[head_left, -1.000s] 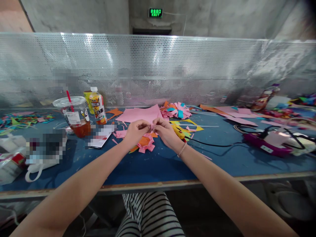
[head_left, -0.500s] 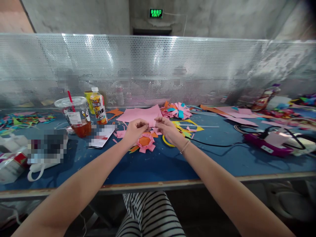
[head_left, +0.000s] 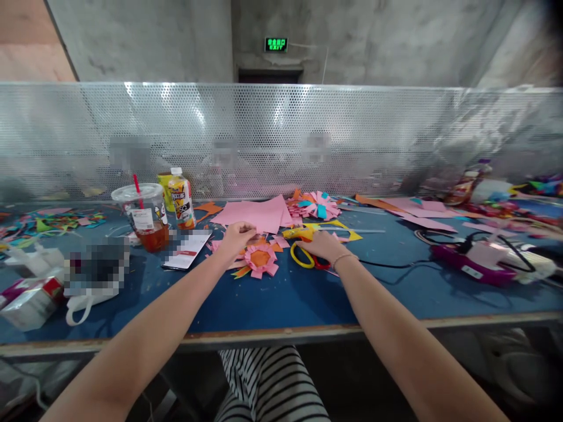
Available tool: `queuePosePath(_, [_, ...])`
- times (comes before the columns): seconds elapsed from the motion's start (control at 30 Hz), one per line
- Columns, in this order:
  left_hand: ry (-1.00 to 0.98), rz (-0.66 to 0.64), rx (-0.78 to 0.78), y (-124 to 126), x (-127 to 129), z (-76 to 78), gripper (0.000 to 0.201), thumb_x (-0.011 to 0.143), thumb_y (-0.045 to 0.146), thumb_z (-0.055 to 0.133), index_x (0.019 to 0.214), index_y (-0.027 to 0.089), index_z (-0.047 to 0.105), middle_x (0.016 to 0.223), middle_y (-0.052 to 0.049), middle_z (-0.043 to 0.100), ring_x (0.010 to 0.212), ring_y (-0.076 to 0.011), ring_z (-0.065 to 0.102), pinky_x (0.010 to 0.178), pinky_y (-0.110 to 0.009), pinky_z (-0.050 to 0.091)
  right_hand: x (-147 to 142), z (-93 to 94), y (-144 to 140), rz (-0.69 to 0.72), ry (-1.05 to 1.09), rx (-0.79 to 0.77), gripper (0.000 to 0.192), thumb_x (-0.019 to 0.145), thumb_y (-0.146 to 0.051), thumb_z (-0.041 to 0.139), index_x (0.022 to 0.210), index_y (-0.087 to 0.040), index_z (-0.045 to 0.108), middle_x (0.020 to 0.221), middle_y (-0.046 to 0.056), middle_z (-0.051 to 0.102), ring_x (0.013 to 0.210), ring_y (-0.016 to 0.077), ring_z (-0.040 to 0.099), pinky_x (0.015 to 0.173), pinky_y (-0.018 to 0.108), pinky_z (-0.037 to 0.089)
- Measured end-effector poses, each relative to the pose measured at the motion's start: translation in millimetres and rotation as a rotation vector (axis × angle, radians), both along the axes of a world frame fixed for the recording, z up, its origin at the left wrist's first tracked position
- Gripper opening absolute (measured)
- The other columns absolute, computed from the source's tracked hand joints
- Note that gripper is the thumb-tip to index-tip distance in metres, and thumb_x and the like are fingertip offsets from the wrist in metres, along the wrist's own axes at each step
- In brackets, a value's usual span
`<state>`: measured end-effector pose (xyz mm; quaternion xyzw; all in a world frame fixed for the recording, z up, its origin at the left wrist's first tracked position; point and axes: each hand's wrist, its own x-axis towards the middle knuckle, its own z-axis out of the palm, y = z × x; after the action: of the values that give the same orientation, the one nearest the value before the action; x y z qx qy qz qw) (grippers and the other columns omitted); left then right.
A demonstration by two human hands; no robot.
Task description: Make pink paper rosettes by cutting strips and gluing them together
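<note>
With its fingers pinched together, my left hand (head_left: 237, 239) hovers just behind a pink paper flower (head_left: 266, 266) with an orange centre (head_left: 259, 258). Whatever lies between those fingertips is too small to make out. My right hand (head_left: 323, 245) is closed around a yellow glue gun (head_left: 299, 232), whose nose points left. A yellow loop handle (head_left: 301, 257) shows below that hand, beside a red part partly covered by it. Pink paper sheets (head_left: 255, 213) lie behind both hands. A fringed pink flower with blue pieces (head_left: 320, 205) rests at the back.
On the left stand a drink cup (head_left: 145, 220), a juice bottle (head_left: 182, 199) and a phone-like flat item (head_left: 188, 248). A black cable (head_left: 391, 265) runs right towards a purple power strip (head_left: 472, 266). Perforated metal screen (head_left: 264, 140) borders the table's back.
My hands have parted from their shared pinch. My right hand has moved right and down onto the glue gun; my left hand remains pinched near the flower. The view has tilted upward slightly.
</note>
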<state>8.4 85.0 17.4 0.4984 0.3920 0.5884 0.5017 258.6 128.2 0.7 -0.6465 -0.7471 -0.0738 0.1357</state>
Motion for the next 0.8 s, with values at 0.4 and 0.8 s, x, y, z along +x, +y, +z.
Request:
queuePosePath(0.4, [-0.047, 0.006, -0.063, 1.2, -6.0, -0.5, 0.016, 0.059, 0.018, 0.070, 0.071, 0.012, 0.061, 0.061, -0.002, 0.064, 0.057, -0.0100, 0.061, 0.059, -0.022, 0.050, -13.1, 17.9, -15.1, -0.102, 0.221, 0.197, 0.044, 0.076, -0.048, 0.047, 0.100, -0.012, 0.056, 0.083, 0.017, 0.062, 0.077, 0.0278, 0.060, 0.061, 0.033, 0.040])
queuePosePath(0.8, [-0.015, -0.007, -0.101, -4.2, 3.6, 1.2, 0.018, 0.053, 0.019, 0.072, 0.065, 0.012, 0.062, 0.054, 0.000, 0.061, 0.050, -0.0089, 0.057, 0.057, -0.023, 0.049, -27.9, 21.4, -21.2, 0.203, 0.268, 0.403, 0.038, 0.079, -0.037, 0.045, 0.105, -0.011, 0.040, 0.093, 0.016, 0.059, 0.082, 0.0281, 0.058, 0.065, 0.034, 0.042])
